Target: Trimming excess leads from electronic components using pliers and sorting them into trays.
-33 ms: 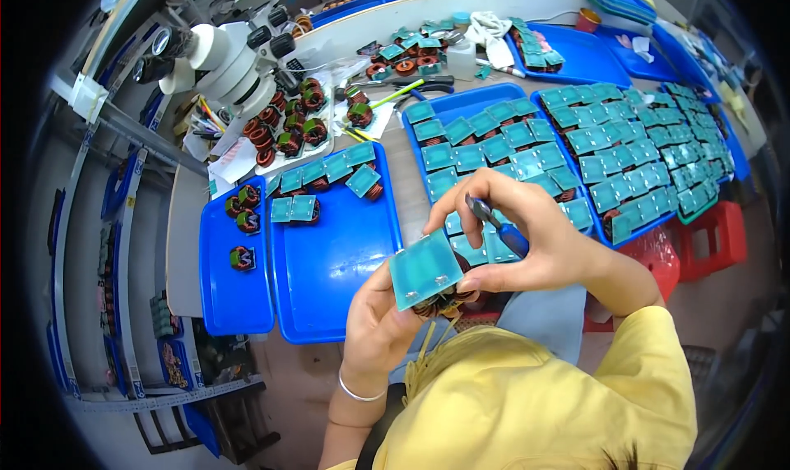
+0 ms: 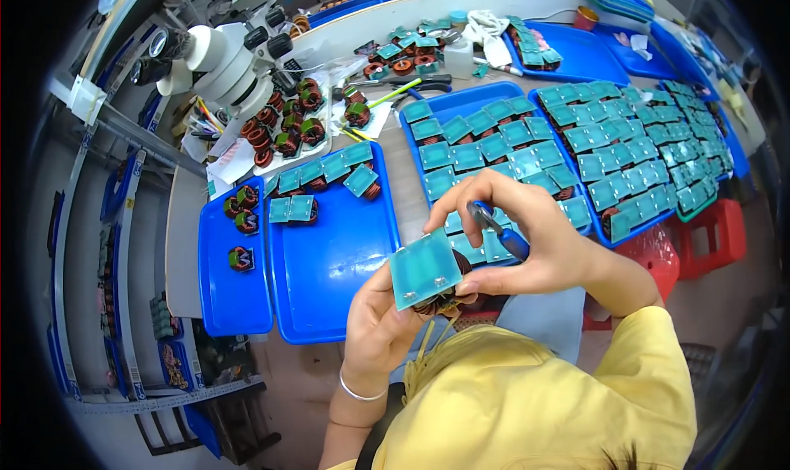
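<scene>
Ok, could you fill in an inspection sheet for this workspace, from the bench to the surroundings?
Surface: bench, largely covered by blue trays.
Job's things: teal-plated coil in hand; similar pieces in trays.
Clutter: pens and papers near the microscope.
Hands: left hand grips the coil; right hand touches it, holding a blue-handled tool.
Cables: thin white cord at the back.
Surroundings: metal shelving at left, red stool at right.

1. Left hand (image 2: pixel 377 328): raised and closed in a grip; fingers bent on its left side; thumb on its right, pointing upward.
2. Left forearm (image 2: pixel 343 437): rises steeply from the lower edge; wrist nearly straight.
3. Right hand (image 2: pixel 553 238): arched, near the left hand; index finger reaching leftward; thumb stretched below it; their tips apart.
4. Right forearm (image 2: pixel 623 277): slants in from the right; elbow bent.
</scene>
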Tool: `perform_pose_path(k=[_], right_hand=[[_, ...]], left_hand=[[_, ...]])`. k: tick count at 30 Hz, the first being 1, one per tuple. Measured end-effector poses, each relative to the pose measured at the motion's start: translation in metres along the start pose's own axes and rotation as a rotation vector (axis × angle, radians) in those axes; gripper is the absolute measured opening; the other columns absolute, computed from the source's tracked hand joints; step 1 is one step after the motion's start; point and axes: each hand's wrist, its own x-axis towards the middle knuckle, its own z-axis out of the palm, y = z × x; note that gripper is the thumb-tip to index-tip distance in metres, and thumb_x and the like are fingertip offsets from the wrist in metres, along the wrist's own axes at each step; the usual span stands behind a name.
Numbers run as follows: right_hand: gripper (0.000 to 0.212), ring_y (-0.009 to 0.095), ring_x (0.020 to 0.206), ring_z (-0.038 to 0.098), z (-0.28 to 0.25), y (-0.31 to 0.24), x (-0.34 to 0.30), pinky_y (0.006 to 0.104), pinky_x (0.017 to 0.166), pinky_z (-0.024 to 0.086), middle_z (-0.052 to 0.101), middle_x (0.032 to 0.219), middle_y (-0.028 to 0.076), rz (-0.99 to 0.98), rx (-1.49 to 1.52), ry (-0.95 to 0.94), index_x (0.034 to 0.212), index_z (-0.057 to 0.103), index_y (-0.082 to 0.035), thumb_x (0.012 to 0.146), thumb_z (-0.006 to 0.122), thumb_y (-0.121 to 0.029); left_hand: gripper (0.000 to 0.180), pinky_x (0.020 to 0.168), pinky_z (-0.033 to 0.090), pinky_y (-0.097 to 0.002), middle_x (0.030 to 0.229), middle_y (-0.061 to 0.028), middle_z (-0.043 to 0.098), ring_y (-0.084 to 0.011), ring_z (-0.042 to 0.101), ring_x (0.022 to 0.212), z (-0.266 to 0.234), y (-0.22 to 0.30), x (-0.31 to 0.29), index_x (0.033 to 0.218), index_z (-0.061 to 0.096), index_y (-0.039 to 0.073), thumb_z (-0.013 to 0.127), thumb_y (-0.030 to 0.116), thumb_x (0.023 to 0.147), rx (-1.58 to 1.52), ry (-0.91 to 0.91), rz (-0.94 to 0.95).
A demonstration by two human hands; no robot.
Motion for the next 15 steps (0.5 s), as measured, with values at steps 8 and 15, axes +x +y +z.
perform_pose_path(k=[8,15], right_hand=[[0.038,0.010,0.075,0.048,-0.002,0.004,-0.017,0.0254,0.072,0.041,0.056,0.106,0.016,0.100,0.199,0.004,0.087,0.043,-0.005,0.068,0.074,-0.017],[0.046,0.013,0.079,0.050,0.005,-0.006,-0.023,0.0269,0.075,0.041,0.056,0.099,0.015,0.101,0.099,0.108,0.090,0.041,-0.005,0.063,0.078,-0.014]], left_hand=[[0.057,0.084,0.047,-0.0364,0.120,-0.0166,0.045,-0.0233,0.051,0.107,-0.003,-0.014,-0.004,0.125,0.028,-0.005,0.055,0.026,0.086,-0.234,-0.117,-0.119],[0.066,0.085,0.047,-0.0367,0.123,-0.0180,0.043,-0.0251,0.049,0.109,0.001,-0.015,-0.005,0.127,0.027,-0.006,0.065,0.018,0.079,-0.235,-0.210,-0.101]])
